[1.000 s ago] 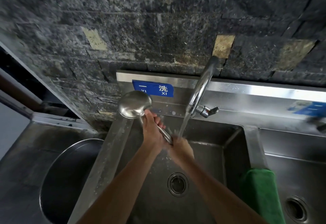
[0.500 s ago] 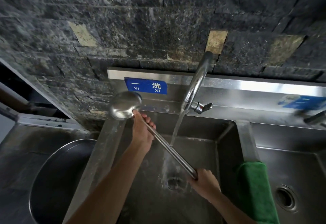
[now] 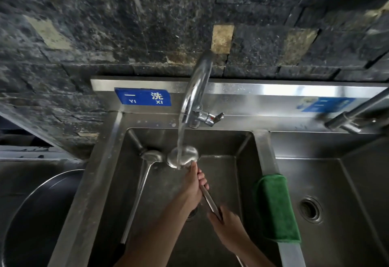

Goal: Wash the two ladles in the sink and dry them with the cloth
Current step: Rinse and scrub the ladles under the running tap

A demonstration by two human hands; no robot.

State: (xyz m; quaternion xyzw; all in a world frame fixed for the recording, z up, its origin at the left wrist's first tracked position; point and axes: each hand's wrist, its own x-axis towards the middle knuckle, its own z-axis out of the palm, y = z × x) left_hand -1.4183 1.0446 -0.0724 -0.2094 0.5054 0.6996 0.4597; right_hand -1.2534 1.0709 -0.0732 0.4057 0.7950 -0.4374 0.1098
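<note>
- My left hand (image 3: 194, 184) is curled round the upper part of the handle of a long-handled stainless-steel ladle (image 3: 183, 158), fingers wrapped just below its bowl.
- My right hand (image 3: 226, 222) grips the same handle lower down, near its end, so the shaft runs slantwise between my two fists.
- The ladle's rounded bowl sits directly under the stream of water (image 3: 180, 140), which strikes it from the curved chrome tap (image 3: 195, 90).
- A second steel ladle (image 3: 145, 174) lies in the left steel sink basin (image 3: 117, 182), just to the left of the one I hold; its bowl is near the back of the basin and its long handle runs toward me.
- A folded green cloth (image 3: 275, 205) is draped over the divider between the left basin and the right steel basin (image 3: 347, 182), close to my right hand but not touching it.
- A blue sign with white lettering (image 3: 143, 96) is fixed to the steel backsplash, left of the tap.
- A large dark round metal basin (image 3: 40, 214) stands to the left of the sink.
- Behind everything is a dark, rough stone-tile wall (image 3: 147, 24).
</note>
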